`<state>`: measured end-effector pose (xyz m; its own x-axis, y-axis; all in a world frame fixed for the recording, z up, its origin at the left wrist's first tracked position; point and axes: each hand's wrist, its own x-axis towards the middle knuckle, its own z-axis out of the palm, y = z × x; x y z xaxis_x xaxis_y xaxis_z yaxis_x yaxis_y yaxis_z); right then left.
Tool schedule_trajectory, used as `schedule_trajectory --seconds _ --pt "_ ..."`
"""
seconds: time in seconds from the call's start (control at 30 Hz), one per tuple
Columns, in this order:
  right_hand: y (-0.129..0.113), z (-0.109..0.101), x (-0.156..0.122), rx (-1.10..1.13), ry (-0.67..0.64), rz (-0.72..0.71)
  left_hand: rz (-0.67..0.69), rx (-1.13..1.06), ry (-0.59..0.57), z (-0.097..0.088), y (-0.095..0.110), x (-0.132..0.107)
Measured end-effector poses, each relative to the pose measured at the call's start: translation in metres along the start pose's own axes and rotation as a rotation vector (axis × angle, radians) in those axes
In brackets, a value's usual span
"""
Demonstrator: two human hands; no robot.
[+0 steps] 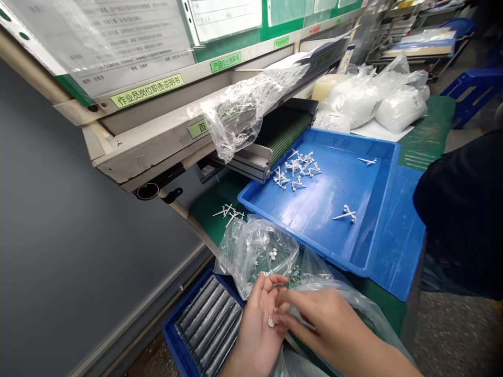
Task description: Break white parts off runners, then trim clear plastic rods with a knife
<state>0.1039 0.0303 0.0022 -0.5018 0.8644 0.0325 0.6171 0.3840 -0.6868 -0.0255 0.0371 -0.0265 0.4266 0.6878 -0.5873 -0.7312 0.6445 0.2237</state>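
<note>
My left hand [259, 327] is palm up with fingers curled, cupping small white plastic parts [271, 321]. Over that palm, my right hand [320, 319] has thumb and fingertips pinched at the parts; the exact grip is partly hidden. Just beyond my hands lies a clear plastic bag [251, 251] with a few small white pieces [272, 254] in or on it. Another clear bag [353, 293] spreads beneath my right wrist. White branched plastic sprues [301, 165] sit in the blue tray [381, 209], and several more sprues [230, 212] rest on the green table at its left.
A conveyor belt [286, 133] ends at the tray's far left corner. Above it runs a shelf frame [165, 141] with labels and a draped plastic sheet [239, 110]. Filled white bags [365, 99] stand behind the tray. A blue crate [173, 335] of grey rolls is low left; a dark-clothed person [463, 209] is at right.
</note>
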Motion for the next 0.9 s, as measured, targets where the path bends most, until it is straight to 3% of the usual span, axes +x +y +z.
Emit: schedule_trajectory --seconds 0.1,0.23,0.33,0.47,0.63,0.8,0.9 --pt "-0.002 0.014 -0.009 -0.163 0.032 -0.129 0.024 0.029 0.001 0.005 -0.001 -0.001" --pt "0.000 0.026 -0.008 -0.249 0.147 -0.190 0.050 0.088 0.002 0.009 -0.005 -0.003" --pt "0.001 0.017 -0.007 -0.214 0.263 -0.196 0.059 0.124 -0.025 0.009 -0.006 -0.006" --pt "0.000 -0.001 -0.010 -0.226 0.380 -0.141 0.065 0.236 -0.155 0.003 -0.005 -0.010" --pt "-0.003 -0.011 -0.015 -0.121 0.345 -0.171 0.047 0.389 -0.193 -0.002 -0.003 -0.015" --pt "-0.006 -0.017 -0.021 0.086 0.148 -0.002 0.108 0.601 -0.311 0.007 0.008 -0.022" --pt "-0.008 -0.019 -0.025 0.116 0.154 0.051 0.142 0.708 -0.348 0.014 0.016 -0.027"
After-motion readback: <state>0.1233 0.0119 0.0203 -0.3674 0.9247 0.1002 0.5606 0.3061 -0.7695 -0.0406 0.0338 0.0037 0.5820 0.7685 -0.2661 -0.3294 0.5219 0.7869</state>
